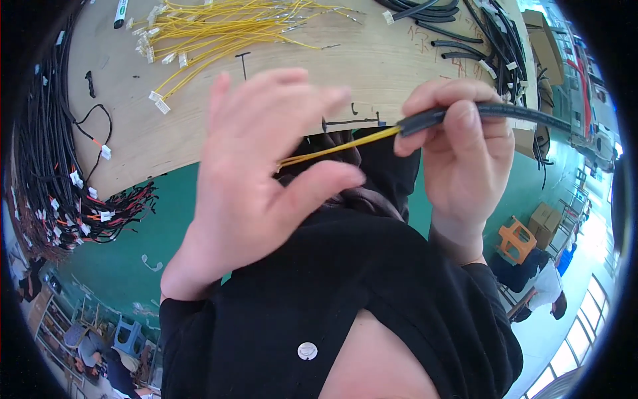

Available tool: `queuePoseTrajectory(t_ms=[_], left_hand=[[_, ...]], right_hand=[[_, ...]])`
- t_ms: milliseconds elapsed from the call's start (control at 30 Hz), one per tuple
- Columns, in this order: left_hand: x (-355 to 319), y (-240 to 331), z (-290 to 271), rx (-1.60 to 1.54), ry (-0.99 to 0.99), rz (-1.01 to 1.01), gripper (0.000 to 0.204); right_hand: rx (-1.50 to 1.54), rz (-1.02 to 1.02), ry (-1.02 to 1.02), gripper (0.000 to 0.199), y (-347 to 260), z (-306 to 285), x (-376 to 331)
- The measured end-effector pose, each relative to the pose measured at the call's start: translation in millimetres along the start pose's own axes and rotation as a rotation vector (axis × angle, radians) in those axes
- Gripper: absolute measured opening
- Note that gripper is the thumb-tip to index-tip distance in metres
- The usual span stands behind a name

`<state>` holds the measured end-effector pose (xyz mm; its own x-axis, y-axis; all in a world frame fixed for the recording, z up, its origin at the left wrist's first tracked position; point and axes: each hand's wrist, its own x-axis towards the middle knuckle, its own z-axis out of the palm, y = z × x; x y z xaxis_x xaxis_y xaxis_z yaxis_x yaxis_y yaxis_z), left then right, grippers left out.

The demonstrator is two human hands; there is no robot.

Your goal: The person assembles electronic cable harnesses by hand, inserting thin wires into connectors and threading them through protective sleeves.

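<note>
My right hand [465,143] pinches a black cable sleeve [525,114] close to its cut end, between thumb and fingers. Out of that end run thin yellow wires [362,141], which slant down to the left. They pass behind my left hand [249,159], where their far ends are hidden. That hand is slightly blurred, thumb and fingers spread wide apart, with nothing gripped between them. Both hands are above the near edge of the wooden table [379,73].
Yellow wires [219,33] with white connectors lie across the table's far side, beside a marker pen [121,13]. Black sleeve pieces [458,46] rest at the far right. Bundled black cables [40,139] hang over the left edge. An orange stool [516,239] and other people are beyond.
</note>
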<state>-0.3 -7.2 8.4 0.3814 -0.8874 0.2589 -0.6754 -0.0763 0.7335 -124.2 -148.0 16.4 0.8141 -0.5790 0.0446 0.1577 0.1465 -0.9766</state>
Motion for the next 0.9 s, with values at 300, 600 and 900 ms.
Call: queuePoseTrajectory(t_ms=[300,600,900], left_hand=[[-27,-14,8,-1.246,0.081,-0.648,0.02],[-12,5,0,-1.349,0.289,-0.731,0.018],[-15,4,5,-1.272,0.209,-0.588,0.015]], right_hand=[[0.038,-0.122,0.055,0.022,-4,-13,6],[-0.2,-0.199,0.042,0.02,-7,-10,7],[-0.074,-0.241,0.086,0.021,-6,-8,6]])
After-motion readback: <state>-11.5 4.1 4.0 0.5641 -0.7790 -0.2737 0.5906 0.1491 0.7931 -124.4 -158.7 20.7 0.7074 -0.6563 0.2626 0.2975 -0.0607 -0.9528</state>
